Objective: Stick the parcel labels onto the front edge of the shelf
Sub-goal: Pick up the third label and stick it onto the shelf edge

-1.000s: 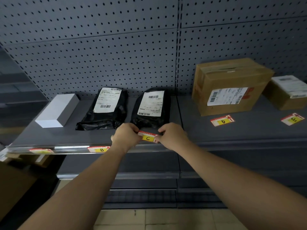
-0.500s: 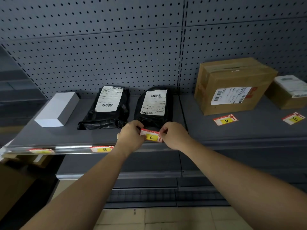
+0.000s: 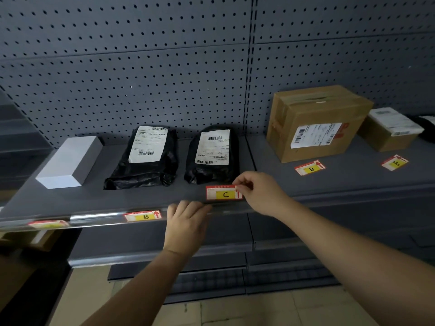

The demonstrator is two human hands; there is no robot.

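Observation:
My right hand (image 3: 261,192) pinches the right end of the red-and-yellow label C (image 3: 223,192), held just above the shelf's front edge (image 3: 98,216) in front of the right black parcel (image 3: 213,154). My left hand (image 3: 187,222) rests with its fingers on the clear front strip just left of and below label C, holding nothing. Label B (image 3: 143,216) and another label (image 3: 48,224) sit in the front strip to the left. Labels D (image 3: 310,167) and E (image 3: 395,162) lie flat on the shelf to the right.
A white box (image 3: 70,161) and a second black parcel (image 3: 148,156) stand on the left shelf section. A large cardboard box (image 3: 317,121) and a smaller one (image 3: 388,130) stand on the right. Pegboard wall behind; lower shelves and tiled floor below.
My left hand has let go of label C and dropped to the front strip. My right hand alone now holds the label, slightly higher and further right.

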